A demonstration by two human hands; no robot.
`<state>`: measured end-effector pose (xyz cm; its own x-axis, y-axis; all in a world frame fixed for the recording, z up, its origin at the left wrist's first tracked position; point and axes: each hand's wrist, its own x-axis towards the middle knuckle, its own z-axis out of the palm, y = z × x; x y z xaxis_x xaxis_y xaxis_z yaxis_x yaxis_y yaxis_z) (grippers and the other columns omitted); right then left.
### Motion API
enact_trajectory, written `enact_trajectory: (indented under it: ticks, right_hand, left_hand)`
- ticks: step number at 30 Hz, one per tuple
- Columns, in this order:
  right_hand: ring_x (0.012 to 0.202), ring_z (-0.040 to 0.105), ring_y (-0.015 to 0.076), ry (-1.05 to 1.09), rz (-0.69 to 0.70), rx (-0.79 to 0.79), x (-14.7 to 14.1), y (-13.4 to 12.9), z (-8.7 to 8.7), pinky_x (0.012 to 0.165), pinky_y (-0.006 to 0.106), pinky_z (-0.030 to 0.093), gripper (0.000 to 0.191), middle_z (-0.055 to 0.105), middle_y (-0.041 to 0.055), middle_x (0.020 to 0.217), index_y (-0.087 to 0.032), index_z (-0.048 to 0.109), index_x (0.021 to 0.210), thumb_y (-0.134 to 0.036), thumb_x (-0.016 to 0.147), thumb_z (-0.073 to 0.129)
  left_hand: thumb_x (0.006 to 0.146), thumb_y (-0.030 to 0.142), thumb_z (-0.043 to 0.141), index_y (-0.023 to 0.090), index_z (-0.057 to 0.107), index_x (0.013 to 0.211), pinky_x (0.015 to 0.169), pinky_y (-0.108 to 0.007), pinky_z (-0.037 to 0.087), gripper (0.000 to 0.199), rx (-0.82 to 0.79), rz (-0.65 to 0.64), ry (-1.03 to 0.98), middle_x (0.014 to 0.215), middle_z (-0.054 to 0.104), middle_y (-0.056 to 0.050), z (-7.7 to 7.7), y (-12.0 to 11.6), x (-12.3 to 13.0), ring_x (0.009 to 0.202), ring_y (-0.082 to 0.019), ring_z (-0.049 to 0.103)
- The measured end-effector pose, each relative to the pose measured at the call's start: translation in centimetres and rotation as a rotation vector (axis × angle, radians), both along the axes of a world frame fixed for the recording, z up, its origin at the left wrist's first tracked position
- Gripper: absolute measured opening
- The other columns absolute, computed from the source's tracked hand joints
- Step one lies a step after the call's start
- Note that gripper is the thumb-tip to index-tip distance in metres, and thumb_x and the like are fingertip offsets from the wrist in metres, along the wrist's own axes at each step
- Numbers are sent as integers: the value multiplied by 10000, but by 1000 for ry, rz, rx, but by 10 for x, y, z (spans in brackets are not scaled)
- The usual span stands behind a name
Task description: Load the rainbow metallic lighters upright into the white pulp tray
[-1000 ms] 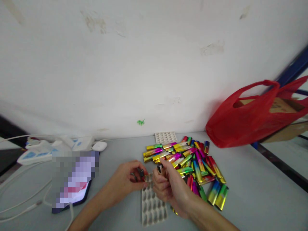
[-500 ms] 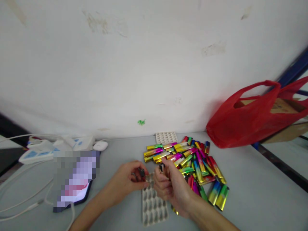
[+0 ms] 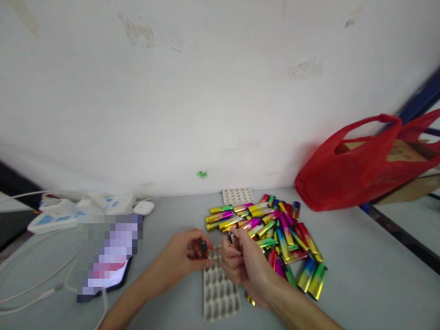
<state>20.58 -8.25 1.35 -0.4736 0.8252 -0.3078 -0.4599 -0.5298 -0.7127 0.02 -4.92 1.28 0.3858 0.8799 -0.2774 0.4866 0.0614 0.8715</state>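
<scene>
My left hand (image 3: 184, 254) is closed, its fingertips pinching a small black object (image 3: 204, 246) with a light spot on its end. Most of that object is hidden, so its kind is unclear. Close beside it, my right hand (image 3: 242, 259) is wrapped round a lighter (image 3: 230, 237); only its dark and silvery top shows above the fist. Beneath both hands lies a white tray (image 3: 222, 298) with rows of oval hollows, its upper part partly covered. A pile of shiny, multicoloured lighters (image 3: 283, 229) spreads to the right of my right hand.
A second white hollowed tray (image 3: 237, 196) lies against the wall. To the right stands a red bag (image 3: 350, 169) with cardboard in it. On the left are a phone (image 3: 113, 256), a power strip (image 3: 117, 205), a white plug-like piece (image 3: 143, 208) and loose white cables (image 3: 37, 298).
Almost nothing differs. The lighter top in my right hand shows slightly more upright, and my right hand has shifted very slightly. My left hand stays in place.
</scene>
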Motion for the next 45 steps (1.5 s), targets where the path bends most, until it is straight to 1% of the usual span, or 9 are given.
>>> enact_trajectory:
  ticks: [4, 8, 10, 13, 15, 18, 25, 31, 45]
  right_hand:
    - [456, 86, 62, -10, 26, -10, -1, 0, -1, 434, 246, 54, 665, 210, -135, 528, -252, 379, 634, -810, 838, 677]
    - [443, 164, 74, -104, -85, 155, -3, 0, -3, 437, 245, 125, 657, 329, -117, 544, -229, 564, 804, -874, 923, 601]
    - [466, 293, 100, -153, -157, 292, -3, 0, -3, 468, 250, 239, 610, 433, -92, 587, -225, 626, 959, -832, 990, 573]
    - [622, 530, 150, -266, -210, 469, -2, -1, 2, 652, 280, 421, 489, 592, -38, 697, -225, 640, 1042, -703, 1087, 549]
    - [725, 609, 172, -325, -206, 551, -1, -2, 6, 781, 307, 462, 404, 673, -10, 779, -222, 639, 1061, -604, 1134, 531]
    - [841, 666, 190, -390, -190, 639, 2, -3, 10, 877, 324, 476, 282, 739, 9, 891, -224, 634, 1123, -496, 1149, 561]
    - [987, 696, 205, -627, -220, 791, 5, -1, 5, 895, 313, 505, 109, 752, 25, 1064, -228, 711, 1147, -312, 1107, 654]
    - [1096, 705, 202, -786, -198, 968, 7, 0, -3, 973, 312, 505, 141, 758, 23, 1156, -246, 749, 1208, -198, 1084, 702]
    - [1111, 725, 197, -851, -137, 1015, 6, -3, 0, 982, 301, 518, 185, 772, 15, 1162, -256, 754, 1226, -189, 1053, 761]
  left_hand:
    - [680, 350, 848, 192, 751, 909, 721, -299, 569, 295, 0, -3, -14, 857, 741, -6, -1, 1, 0, 787, -208, 688]
    - [683, 344, 845, 189, 743, 922, 739, -305, 571, 302, -22, -2, -33, 829, 722, 5, 0, 1, 1, 780, -205, 680]
    - [694, 345, 844, 184, 744, 930, 754, -310, 571, 302, -22, -4, -37, 839, 726, -3, 1, 0, 1, 793, -209, 678]
    - [704, 337, 845, 185, 735, 901, 764, -307, 566, 272, -14, -11, -52, 838, 713, -1, 1, 0, 1, 808, -211, 671]
    - [701, 325, 845, 191, 716, 877, 751, -295, 560, 256, -14, -17, -57, 826, 692, 17, 0, 0, 1, 797, -200, 665]
    - [700, 319, 848, 197, 683, 874, 729, -280, 552, 269, -26, -22, -46, 809, 667, 43, -4, 1, 0, 764, -180, 654]
    - [702, 316, 876, 185, 704, 986, 753, -308, 582, 357, -37, -11, -98, 894, 723, 9, -8, 1, -3, 805, -203, 688]
    - [706, 314, 890, 199, 684, 964, 748, -306, 579, 350, -35, 3, -129, 846, 710, 21, -13, 1, -3, 800, -205, 685]
    - [707, 384, 921, 200, 628, 958, 705, -294, 529, 427, -30, 23, -122, 857, 720, 15, -12, 1, -3, 768, -193, 661]
